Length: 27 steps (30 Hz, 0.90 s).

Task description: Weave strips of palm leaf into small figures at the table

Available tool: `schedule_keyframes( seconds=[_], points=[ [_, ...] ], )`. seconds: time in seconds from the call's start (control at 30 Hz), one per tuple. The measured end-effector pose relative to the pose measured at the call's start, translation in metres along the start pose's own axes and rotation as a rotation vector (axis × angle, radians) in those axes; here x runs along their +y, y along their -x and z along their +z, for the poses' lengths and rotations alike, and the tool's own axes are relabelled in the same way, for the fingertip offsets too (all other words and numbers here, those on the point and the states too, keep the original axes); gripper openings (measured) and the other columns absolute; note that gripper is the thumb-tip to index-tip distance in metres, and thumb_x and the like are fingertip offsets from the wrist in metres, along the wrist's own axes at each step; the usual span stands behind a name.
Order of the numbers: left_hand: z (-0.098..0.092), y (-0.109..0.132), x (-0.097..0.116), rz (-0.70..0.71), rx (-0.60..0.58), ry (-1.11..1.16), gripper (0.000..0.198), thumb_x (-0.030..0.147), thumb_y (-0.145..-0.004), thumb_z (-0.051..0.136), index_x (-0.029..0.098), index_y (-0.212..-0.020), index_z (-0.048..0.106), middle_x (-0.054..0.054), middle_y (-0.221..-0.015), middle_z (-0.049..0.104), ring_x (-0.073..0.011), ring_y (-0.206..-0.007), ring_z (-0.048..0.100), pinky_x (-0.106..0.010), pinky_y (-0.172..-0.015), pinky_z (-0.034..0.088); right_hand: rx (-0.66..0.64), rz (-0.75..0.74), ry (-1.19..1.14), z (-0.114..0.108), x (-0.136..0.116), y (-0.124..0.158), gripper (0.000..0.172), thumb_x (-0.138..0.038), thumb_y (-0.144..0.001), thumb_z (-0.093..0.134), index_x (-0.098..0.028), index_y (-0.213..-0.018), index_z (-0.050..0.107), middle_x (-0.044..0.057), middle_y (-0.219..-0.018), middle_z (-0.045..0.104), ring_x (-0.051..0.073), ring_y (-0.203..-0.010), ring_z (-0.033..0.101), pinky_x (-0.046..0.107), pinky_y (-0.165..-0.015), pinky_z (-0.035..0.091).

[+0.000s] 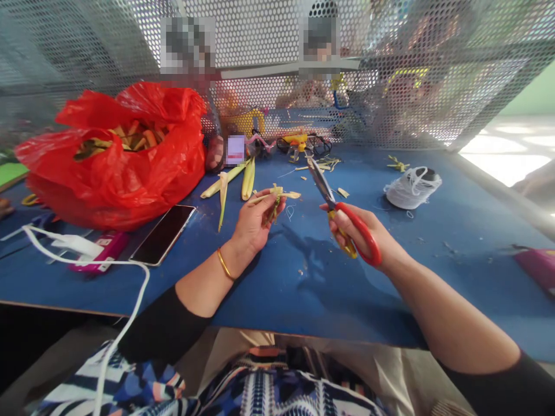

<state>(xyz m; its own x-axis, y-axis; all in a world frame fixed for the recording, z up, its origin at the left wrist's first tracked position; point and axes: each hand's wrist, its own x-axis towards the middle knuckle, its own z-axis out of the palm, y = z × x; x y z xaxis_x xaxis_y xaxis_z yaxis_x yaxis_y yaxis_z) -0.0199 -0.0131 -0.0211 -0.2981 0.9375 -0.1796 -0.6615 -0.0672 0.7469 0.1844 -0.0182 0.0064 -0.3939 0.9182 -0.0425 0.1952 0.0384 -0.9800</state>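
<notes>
- The left hand (252, 222) pinches a small leaf bundle (276, 199) between closed fingers, above the blue table (303, 289).
- The right hand (362, 231) is closed through the red handles of the scissors (336, 205); its fingertips are hidden, the blades nearly shut.
- Three loose leaf strips (236, 179) lie beyond.
- One phone (163, 234), one red bag (125, 156), contents half hidden.

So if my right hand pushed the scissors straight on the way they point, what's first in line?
Probably the yellow glue gun by the mesh wall; the scissors in the right hand point up-left towards it, though depth is unclear.
</notes>
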Motion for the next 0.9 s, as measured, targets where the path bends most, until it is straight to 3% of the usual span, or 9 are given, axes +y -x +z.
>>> schedule_keyframes(
  seconds=[0.43, 0.67, 0.9],
  points=[
    [0.002, -0.001, 0.019, 0.146, 0.019, 0.09, 0.012, 0.005, -0.076, 0.064, 0.017, -0.08, 0.062, 0.003, -0.07, 0.07, -0.0102, -0.069, 0.069, -0.023, -0.073, 0.055, -0.233, -0.093, 0.386, -0.014, -0.003, 0.002, 0.061, -0.062, -0.07, 0.063, -0.014, -0.106, 0.061, -0.004, -0.065, 0.042, 0.011, -0.059, 0.036, 0.025, -0.053, 0.03],
    [0.002, 0.001, 0.011, 0.131, -0.055, 0.02, 0.018, 0.006, -0.071, 0.071, 0.015, -0.083, 0.063, 0.001, -0.073, 0.07, -0.0117, -0.068, 0.069, -0.03, -0.084, 0.055, -0.168, -0.061, 0.355, -0.003, 0.0, 0.001, 0.059, -0.062, -0.071, 0.063, -0.014, -0.105, 0.065, -0.004, -0.065, 0.04, 0.011, -0.058, 0.032, 0.025, -0.052, 0.03],
    [0.001, 0.003, 0.007, 0.121, -0.12, -0.017, 0.018, 0.007, -0.07, 0.072, 0.017, -0.084, 0.066, 0.0, -0.074, 0.071, -0.012, -0.07, 0.07, -0.03, -0.083, 0.054, -0.154, -0.029, 0.296, -0.003, 0.005, 0.0, 0.058, -0.058, -0.069, 0.067, -0.016, -0.109, 0.069, -0.002, -0.067, 0.044, 0.011, -0.061, 0.034, 0.024, -0.053, 0.031]
  ],
)
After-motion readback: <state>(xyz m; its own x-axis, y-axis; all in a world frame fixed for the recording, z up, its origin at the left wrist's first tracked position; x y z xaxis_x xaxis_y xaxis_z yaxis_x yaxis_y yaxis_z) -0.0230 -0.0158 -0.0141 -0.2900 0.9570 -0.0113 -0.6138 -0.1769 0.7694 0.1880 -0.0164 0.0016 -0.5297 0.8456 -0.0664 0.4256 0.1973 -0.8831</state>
